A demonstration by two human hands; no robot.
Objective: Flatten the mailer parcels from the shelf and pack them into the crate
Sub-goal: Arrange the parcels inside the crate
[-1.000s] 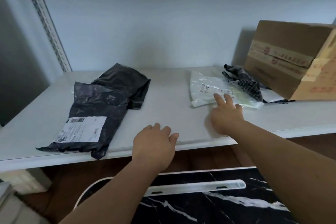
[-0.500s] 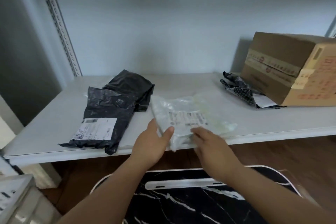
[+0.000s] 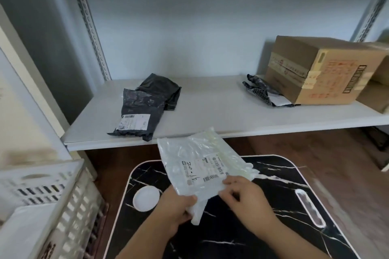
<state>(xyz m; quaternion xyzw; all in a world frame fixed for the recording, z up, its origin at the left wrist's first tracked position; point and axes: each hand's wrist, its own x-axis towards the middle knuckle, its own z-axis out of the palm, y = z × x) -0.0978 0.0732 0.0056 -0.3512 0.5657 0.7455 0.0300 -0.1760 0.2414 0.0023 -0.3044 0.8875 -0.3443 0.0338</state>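
A translucent white mailer parcel (image 3: 202, 166) with a printed label hangs in the air over a black marble-pattern table (image 3: 273, 206), off the shelf. My left hand (image 3: 179, 208) grips its near lower corner, and my right hand (image 3: 244, 195) pinches its near right edge. Two black mailers (image 3: 147, 105) lie overlapped on the white shelf (image 3: 210, 109) at the left. A crumpled black-and-white mailer (image 3: 263, 92) lies further right on the shelf. The white slatted crate (image 3: 69, 206) stands at the lower left with something white inside.
A taped cardboard box (image 3: 320, 69) sits on the shelf's right end, touching the crumpled mailer. A second box edge (image 3: 376, 90) shows at the far right. A white round dish (image 3: 146, 198) lies on the table. Perforated shelf uprights (image 3: 90, 27) rise at the back.
The white mailer came off the shelf's front edge and now is held over the table in both hands. The view pulled back and down, revealing the crate.
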